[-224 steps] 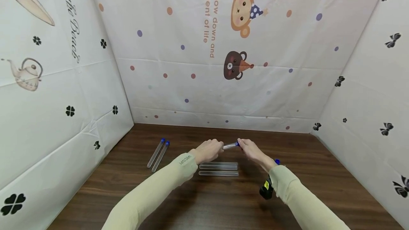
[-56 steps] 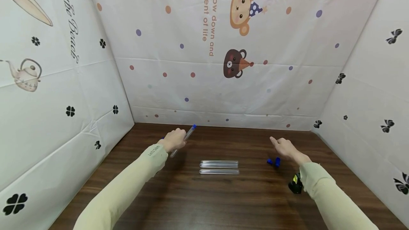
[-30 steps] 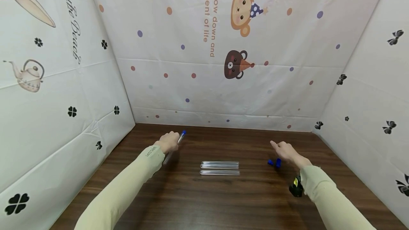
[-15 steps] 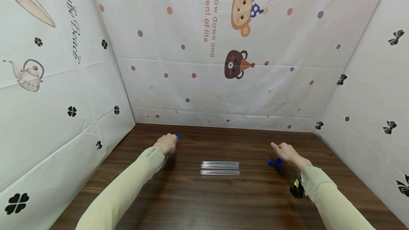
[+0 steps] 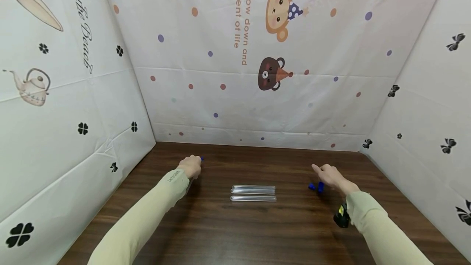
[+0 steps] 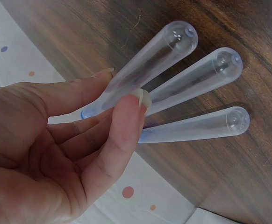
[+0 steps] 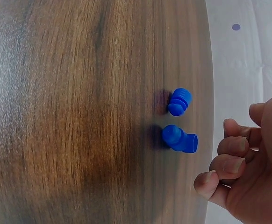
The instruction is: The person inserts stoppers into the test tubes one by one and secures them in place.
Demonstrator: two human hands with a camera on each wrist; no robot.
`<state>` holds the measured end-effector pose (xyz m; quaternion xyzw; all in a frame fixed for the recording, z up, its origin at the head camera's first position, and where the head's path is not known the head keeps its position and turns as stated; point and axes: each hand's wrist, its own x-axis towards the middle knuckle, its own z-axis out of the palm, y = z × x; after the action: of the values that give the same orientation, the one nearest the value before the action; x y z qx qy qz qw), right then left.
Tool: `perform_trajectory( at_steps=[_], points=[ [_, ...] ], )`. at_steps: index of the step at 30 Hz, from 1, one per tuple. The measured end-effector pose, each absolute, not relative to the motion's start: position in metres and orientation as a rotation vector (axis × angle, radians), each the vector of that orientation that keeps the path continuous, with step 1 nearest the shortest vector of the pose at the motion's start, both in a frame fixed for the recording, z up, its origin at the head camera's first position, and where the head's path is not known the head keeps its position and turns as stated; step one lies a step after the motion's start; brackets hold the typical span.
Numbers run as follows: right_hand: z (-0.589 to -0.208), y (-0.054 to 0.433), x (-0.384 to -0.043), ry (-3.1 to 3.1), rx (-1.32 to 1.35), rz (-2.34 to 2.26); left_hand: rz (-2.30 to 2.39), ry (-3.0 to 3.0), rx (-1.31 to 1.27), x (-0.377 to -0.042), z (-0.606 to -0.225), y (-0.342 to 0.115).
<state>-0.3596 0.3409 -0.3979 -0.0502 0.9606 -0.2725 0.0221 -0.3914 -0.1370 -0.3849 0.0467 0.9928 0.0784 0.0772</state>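
While L hand [image 5: 190,167] pinches tube [image 6: 147,60], R hand [image 5: 330,176] loosely curled; brown tbl [image 5: 235,232], wht walls [image 5: 235,103].

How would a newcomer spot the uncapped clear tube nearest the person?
On the brown table, look between the left hand and the blue caps. Clear tubes lie crosswise there; the wanted tube is on the near side, a narrow gap from the others.
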Motion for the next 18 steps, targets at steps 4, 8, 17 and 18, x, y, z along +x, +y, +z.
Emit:
perform_trajectory(
  at_steps=[4,8,17,18],
  points=[
    [-0.3978,0.3408,-0.3589,2.979,-0.157,-0.837,0.237,2.960,0.139,-0.3900,-0.3843,-0.1372],
    [-0.3989,0.3410,-0.3588,2.964,-0.135,-0.853,0.235,2.959,0.146,-0.3894,-0.3858,-0.1373],
    [-0.3960,0.3411,-0.3578,2.949,-0.119,-0.857,0.267,2.962,0.163,-0.3903,-0.3906,-0.1403],
    [-0.3959,0.3411,-0.3577,2.947,-0.117,-0.853,0.267,2.959,0.162,-0.3905,-0.3911,-0.1404]
  ],
)
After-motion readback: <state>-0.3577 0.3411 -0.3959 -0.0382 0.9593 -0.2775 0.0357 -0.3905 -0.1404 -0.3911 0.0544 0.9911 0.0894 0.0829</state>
